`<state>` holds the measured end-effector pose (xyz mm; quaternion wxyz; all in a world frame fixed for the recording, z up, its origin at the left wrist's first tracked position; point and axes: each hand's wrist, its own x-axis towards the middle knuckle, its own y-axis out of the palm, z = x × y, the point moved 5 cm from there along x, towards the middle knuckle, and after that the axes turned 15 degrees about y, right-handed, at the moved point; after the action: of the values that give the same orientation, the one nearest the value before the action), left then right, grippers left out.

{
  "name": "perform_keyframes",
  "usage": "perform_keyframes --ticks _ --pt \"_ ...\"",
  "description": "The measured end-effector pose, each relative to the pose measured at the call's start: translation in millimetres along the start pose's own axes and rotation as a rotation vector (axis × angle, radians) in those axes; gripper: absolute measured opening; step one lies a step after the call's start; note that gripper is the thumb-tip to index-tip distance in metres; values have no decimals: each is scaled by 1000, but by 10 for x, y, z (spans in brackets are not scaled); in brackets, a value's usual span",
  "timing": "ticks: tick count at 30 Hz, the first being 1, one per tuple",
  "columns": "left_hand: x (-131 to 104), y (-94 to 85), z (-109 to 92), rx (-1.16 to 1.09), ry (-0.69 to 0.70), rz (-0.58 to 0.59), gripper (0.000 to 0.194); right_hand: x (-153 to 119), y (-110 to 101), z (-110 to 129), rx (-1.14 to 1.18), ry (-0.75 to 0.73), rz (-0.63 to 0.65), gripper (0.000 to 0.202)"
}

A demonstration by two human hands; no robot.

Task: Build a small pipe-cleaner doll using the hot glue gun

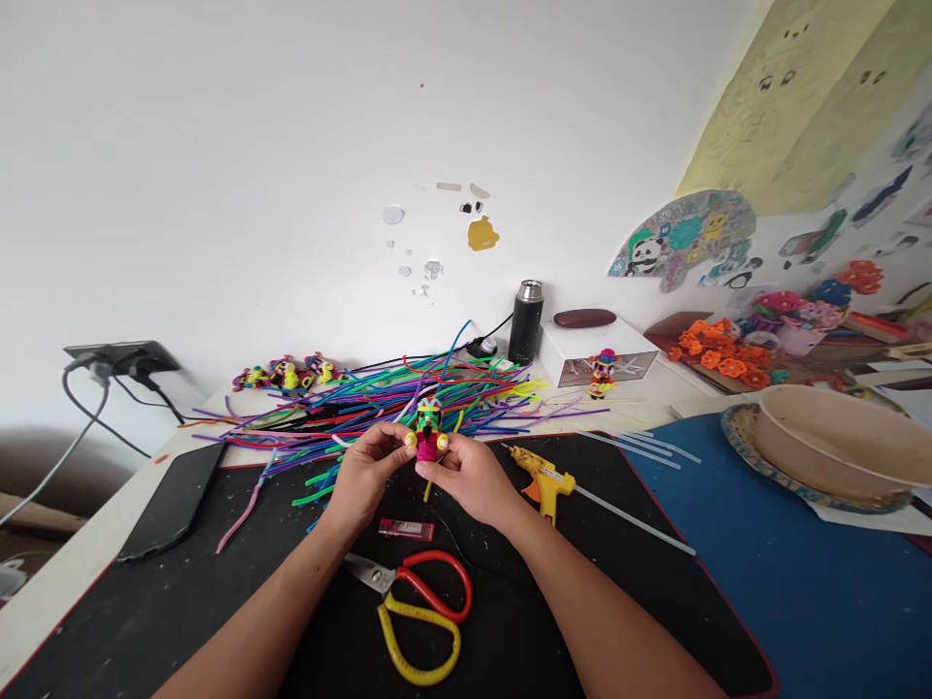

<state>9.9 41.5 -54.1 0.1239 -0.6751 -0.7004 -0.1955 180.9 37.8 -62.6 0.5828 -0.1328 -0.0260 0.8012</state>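
Between my two hands is a small pipe cleaner figure (427, 439) with a green face, a magenta body and yellow round ends at its sides. My left hand (370, 473) pinches its left side, and my right hand (472, 478) grips the opposite side. It is held upright above the black mat (291, 621). Scissors (426, 616) with one red and one yellow handle lie below my hands, near a red lighter (406, 529). To the right rests a yellow glue gun (543, 482) with a glue stick in its back. A pile of coloured pipe cleaners (335, 408) spreads behind my hands.
A black thermos (525, 325) and a white box (597, 351) stand by the wall, with another figure (603, 375) in front. A phone (173, 500) lies left. Loose glue sticks (648, 449) and a large beige bowl (845, 437) are on the right.
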Motion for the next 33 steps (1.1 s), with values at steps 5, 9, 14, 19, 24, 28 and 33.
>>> perform_keyframes --ticks 5,9,14,19,24,28,33 --pt "6 6 13 -20 -7 38 24 9 12 -24 41 7 9 27" --pt "6 15 38 -86 -52 74 29 1 3 0 103 24 27 29" --pt "-10 62 33 -194 -76 65 42 21 -52 5 151 19 3 35" --pt "-19 78 61 -188 -114 49 39 73 -68 -81 165 29 -5 40" --pt "7 21 56 -30 -80 67 42 106 -55 -169 135 40 -29 41" --pt "12 10 42 28 -66 85 43 129 -36 -209 162 46 -19 43" --pt "15 22 32 68 -62 99 45 146 -30 -223 198 32 -7 45"
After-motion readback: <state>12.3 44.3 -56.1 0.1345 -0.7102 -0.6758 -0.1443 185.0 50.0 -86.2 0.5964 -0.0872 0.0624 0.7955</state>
